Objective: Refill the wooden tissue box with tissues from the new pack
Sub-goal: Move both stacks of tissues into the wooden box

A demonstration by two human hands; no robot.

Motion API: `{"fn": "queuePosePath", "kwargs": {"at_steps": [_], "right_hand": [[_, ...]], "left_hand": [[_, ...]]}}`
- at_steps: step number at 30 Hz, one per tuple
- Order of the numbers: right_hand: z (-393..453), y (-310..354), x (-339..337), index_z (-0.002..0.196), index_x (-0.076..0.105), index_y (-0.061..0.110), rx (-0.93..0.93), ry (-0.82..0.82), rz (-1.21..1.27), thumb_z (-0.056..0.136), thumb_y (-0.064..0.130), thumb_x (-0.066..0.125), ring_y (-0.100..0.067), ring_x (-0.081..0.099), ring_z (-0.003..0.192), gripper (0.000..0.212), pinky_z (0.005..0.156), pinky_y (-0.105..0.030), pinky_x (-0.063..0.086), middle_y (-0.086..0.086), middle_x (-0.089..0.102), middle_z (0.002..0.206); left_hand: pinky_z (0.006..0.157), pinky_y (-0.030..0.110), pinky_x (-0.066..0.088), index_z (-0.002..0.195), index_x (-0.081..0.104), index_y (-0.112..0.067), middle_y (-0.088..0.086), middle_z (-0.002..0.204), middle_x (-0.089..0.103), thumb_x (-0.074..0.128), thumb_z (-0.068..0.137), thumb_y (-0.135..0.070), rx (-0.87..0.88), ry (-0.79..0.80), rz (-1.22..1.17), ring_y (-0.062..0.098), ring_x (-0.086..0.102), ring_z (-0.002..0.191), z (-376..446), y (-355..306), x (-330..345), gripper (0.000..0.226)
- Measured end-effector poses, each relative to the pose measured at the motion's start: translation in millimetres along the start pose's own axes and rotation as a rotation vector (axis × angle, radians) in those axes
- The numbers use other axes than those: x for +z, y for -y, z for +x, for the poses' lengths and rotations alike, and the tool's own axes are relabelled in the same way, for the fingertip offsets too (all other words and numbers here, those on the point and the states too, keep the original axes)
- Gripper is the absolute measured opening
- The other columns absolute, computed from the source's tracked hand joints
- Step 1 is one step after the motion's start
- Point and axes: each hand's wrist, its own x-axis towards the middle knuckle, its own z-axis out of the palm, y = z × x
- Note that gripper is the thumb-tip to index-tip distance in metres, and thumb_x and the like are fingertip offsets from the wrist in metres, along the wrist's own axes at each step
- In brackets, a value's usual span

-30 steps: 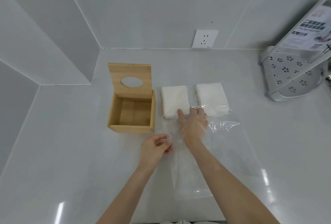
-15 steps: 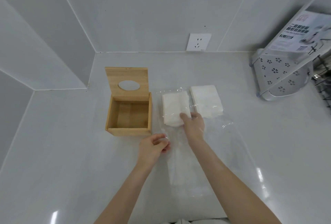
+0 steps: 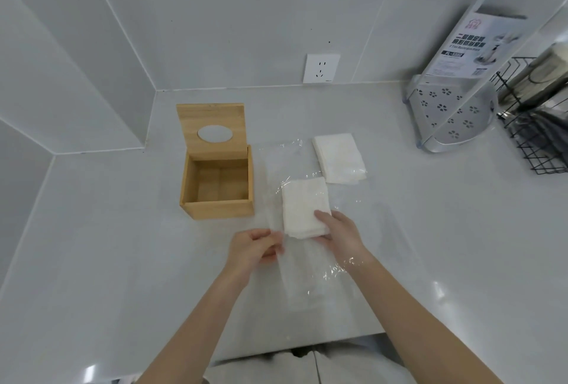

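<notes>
The right hand (image 3: 336, 231) pinches the soft, floppy tissue stack (image 3: 304, 205) by its near edge while the left hand (image 3: 255, 245) grips the slippery plastic wrapper (image 3: 276, 162).

Far beyond my fingers to the right, the white printed card (image 3: 464, 42) standing in the perforated metal corner rack (image 3: 451, 116) bears Chinese characters and small print I cannot read.

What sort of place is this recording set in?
Probably a home kitchen or bathroom counter: a white countertop in a tiled corner, a wall socket, a perforated corner shelf and a black wire rack.
</notes>
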Motion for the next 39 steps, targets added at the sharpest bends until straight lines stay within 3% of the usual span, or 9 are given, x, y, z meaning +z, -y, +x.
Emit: {"fn": "queuePosePath", "kwargs": {"at_steps": [4,8,15,21,25,29,34,37,39], "right_hand": [[-2,-8,3,0.098,0.054,0.004,-0.040,-0.018,-0.035,0.089,0.008,0.055,-0.020,0.061,0.085,0.010,0.062,-0.024,0.054,-0.009,0.061,0.095],[1,-2,10,0.116,0.050,0.000,-0.108,-0.013,-0.043,0.089,0.006,0.055,-0.023,0.058,0.096,0.027,0.060,-0.019,0.056,-0.011,0.059,0.104],[-2,0,-7,0.095,0.060,0.004,-0.025,0.073,-0.090,0.088,0.005,0.055,-0.028,0.063,0.087,0.008,0.069,-0.034,0.058,-0.015,0.063,0.096],[-26,-2,-43,0.083,0.062,0.005,0.069,0.138,-0.245,0.086,0.005,0.056,-0.017,0.066,0.070,0.006,0.056,-0.027,0.059,-0.010,0.065,0.082],[-43,8,-63,0.089,0.065,0.003,0.188,0.278,-0.367,0.085,0.004,0.055,-0.021,0.068,0.077,0.010,0.066,-0.034,0.059,-0.010,0.069,0.084],[-62,29,-68,0.084,0.066,0.006,0.272,0.468,-0.534,0.078,0.009,0.059,-0.014,0.069,0.068,0.009,0.059,-0.028,0.057,0.000,0.072,0.071],[-77,69,-54,0.101,0.067,0.002,0.257,0.643,-0.693,0.060,0.020,0.067,-0.018,0.067,0.078,0.045,0.070,-0.028,0.055,-0.004,0.071,0.087],[-84,96,-37,0.096,0.071,0.009,0.168,0.715,-0.692,0.055,0.022,0.068,-0.017,0.067,0.077,0.043,0.070,-0.026,0.055,-0.003,0.072,0.086],[-85,109,-22,0.098,0.070,0.007,0.102,0.744,-0.687,0.055,0.022,0.069,-0.017,0.067,0.078,0.045,0.071,-0.027,0.056,-0.004,0.071,0.088]], "left_hand": [[0.058,0.017,0.056,0.088,0.070,0.001,0.011,0.074,0.071,0.069,0.078,-0.006,-0.076,0.166,0.119,0.009,0.068,0.061,-21,7,-3,0.013],[0.051,0.015,0.054,0.081,0.068,0.001,0.003,0.060,0.069,0.065,0.080,0.001,-0.023,0.103,0.109,0.004,0.066,0.051,-17,3,0,0.003],[0.050,0.014,0.055,0.081,0.065,-0.001,-0.001,0.054,0.069,0.064,0.082,0.000,0.032,0.011,0.016,0.004,0.066,0.048,-9,-5,2,0.002],[0.045,0.012,0.053,0.074,0.062,-0.003,-0.004,0.044,0.066,0.062,0.082,0.004,0.053,-0.063,-0.032,0.002,0.063,0.042,-5,-5,-1,0.011],[0.045,0.013,0.053,0.073,0.062,-0.004,0.002,0.053,0.067,0.063,0.081,0.005,0.049,-0.085,-0.010,0.001,0.061,0.039,0,-2,0,0.012],[0.041,0.013,0.051,0.073,0.061,-0.002,-0.001,0.043,0.065,0.061,0.082,0.006,0.039,-0.081,0.020,0.003,0.060,0.035,5,1,-2,0.011],[0.042,0.015,0.051,0.070,0.061,-0.004,0.014,0.066,0.059,0.063,0.077,0.006,0.106,-0.079,0.314,0.003,0.056,0.035,7,-6,-12,0.013],[0.066,0.032,0.053,0.062,0.063,-0.006,0.014,0.065,0.060,0.066,0.077,-0.010,0.115,-0.022,0.714,0.018,0.056,0.057,4,-17,-23,0.016],[0.071,0.030,0.046,0.066,0.062,-0.008,0.008,0.072,0.062,0.064,0.082,-0.026,0.143,-0.046,0.739,0.020,0.056,0.069,-6,-31,-28,0.024]]}}
